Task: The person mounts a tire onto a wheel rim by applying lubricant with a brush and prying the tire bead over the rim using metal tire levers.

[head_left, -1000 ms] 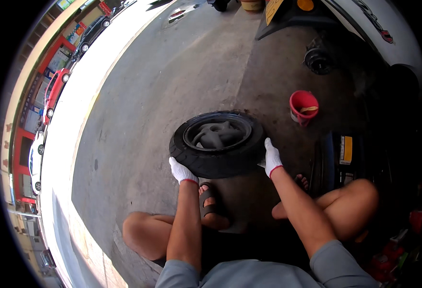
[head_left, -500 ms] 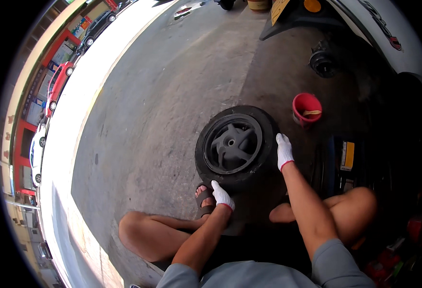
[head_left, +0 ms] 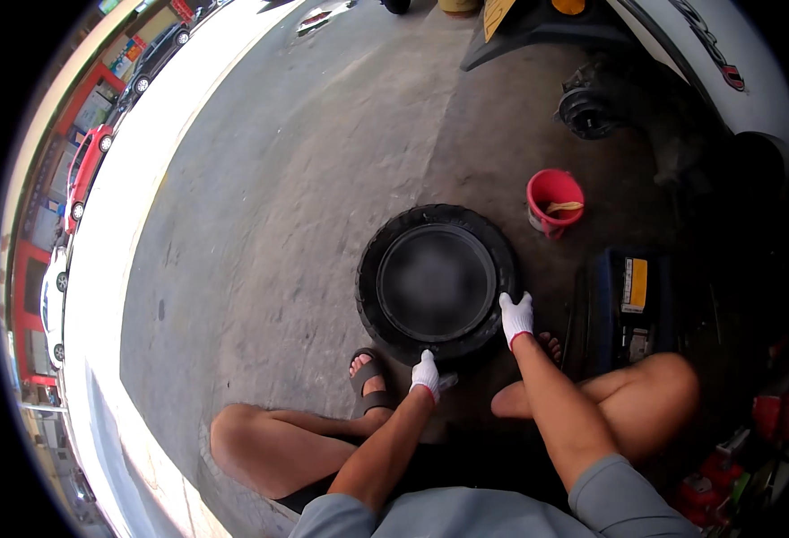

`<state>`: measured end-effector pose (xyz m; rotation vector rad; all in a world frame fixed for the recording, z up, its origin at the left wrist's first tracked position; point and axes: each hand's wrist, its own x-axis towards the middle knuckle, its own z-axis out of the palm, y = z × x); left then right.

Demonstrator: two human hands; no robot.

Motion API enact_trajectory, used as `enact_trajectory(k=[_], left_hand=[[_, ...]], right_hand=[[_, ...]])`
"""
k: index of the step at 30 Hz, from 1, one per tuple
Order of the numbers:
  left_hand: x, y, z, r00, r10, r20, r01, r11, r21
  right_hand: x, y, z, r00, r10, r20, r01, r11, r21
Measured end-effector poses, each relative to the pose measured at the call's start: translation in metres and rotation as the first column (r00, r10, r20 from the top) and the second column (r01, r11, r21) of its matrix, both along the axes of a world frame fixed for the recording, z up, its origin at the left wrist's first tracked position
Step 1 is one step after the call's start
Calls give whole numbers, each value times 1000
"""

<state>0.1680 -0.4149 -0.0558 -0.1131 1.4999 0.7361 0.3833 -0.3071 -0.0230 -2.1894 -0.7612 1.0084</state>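
A black tyre on a dark wheel rim (head_left: 393,325) lies in front of me, its tread blocks showing along the edge. The spokes at its middle are smeared into a grey blur. My left hand (head_left: 425,375), in a white glove with a red cuff, is at the tyre's near edge, its thumb against the rubber and its fingers mostly hidden. At the tyre's lower right edge, my right hand (head_left: 517,321) in a matching glove has its thumb on the sidewall and its fingers round the outer side.
Beyond the tyre to the right is a red bucket (head_left: 538,215) with a pale item inside. A dark blue case (head_left: 602,314) with a yellow label stands by my right knee. A white vehicle (head_left: 762,99) is at upper right. My sandalled foot (head_left: 368,381) is beside the tyre.
The wheel's spokes, sharp before, are now blurred, and more tread shows around it. My right hand has moved down along the tyre's edge; my left has shifted slightly right.
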Motion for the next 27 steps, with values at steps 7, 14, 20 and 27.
enact_trajectory(k=[7, 14, 20, 27], left_hand=[[5, 0, 21, 998, 7, -55, -11, 998, -62], [47, 44, 14, 963, 237, 131, -241, 970, 16], [17, 59, 18, 962, 159, 220, -137, 984, -114], [-20, 91, 77, 456, -382, -804, 729, 678, 91]], right_hand=[[-19, -4, 15, 999, 33, -29, -38, 984, -176], [-9, 53, 13, 928, 334, 165, -336, 942, -13], [-37, 76, 63, 865, 489, 110, -487, 872, -44], [54, 144, 249, 461, 797, 390, -834, 539, -117]])
